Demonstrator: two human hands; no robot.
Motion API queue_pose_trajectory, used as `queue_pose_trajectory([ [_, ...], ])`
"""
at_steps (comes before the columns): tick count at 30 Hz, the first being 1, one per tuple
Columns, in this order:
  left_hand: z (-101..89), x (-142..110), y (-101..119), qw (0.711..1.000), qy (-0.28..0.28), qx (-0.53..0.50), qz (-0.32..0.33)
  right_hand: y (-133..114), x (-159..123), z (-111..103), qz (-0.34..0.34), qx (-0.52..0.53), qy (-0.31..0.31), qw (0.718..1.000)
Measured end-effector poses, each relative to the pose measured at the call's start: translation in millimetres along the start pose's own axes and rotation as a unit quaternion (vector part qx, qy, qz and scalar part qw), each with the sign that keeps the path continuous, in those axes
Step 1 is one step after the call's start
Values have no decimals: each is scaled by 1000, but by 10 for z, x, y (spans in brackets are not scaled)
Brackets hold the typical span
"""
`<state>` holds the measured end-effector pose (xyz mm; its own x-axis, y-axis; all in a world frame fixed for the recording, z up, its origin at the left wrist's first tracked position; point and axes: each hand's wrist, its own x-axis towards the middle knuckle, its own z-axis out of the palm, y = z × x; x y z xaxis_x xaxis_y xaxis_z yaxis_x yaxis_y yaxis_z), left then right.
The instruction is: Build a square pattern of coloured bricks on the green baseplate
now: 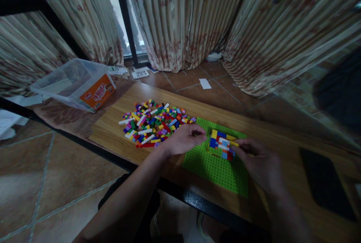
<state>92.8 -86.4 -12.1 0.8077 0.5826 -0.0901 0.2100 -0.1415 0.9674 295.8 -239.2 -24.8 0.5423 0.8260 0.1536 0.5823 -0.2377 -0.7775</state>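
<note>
Pressing unevenly with my right fingers (244,142), which pinch a yellow brick (234,143) at the right side of the build (224,144) on the baseplate (220,170), could tilt the brick or loosen its neighbors. My left fingers (199,138), parted and apparently empty, are above the baseplate's left part; a low left forearm could drag bricks from the pile (155,120) across the desk (149,92).

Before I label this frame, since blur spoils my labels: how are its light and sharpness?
Head view: dim overall, the window gap nearly white; small glare on the table's black edge; right hand soft and shadowy, left hand clearer; apparent wide-angle stretch toward the borders.
</note>
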Motion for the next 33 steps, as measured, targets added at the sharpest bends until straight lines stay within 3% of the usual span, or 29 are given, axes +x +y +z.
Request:
queue_pose_trajectory([
  [7,-7,2,-9,1000,-4,22,19,67,-19,-3,-2,-8,-87,996],
  [17,3,7,-32,999,-3,39,14,54,31,-38,65,51,-134,988],
  [28,2,6,-41,999,-3,48,10,117,22,-53,78,74,-124,986],
  [33,-3,0,-33,998,-3,60,8,110,17,-37,42,-6,-96,995],
])
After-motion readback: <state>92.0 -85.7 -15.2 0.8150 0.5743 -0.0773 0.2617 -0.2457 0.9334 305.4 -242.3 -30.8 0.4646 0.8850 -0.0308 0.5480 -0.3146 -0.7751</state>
